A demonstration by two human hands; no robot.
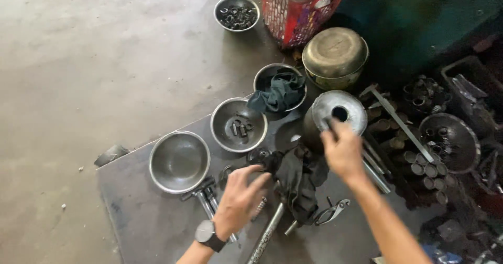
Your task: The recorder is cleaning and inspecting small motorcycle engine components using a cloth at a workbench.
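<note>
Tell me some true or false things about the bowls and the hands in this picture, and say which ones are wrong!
1. The right hand touches the round metal part with a hole. True.
2. The left hand wears a wristwatch. True.
3. The metal bowl nearest the left hand is full of water. False: it looks empty.
4. A dark cloth lies in one bowl. True.
5. The red basket stands on the dark metal sheet. False: it stands on the concrete floor, beyond the sheet.
6. The left hand holds the pliers. False: they lie on the sheet, away from that hand.
</note>
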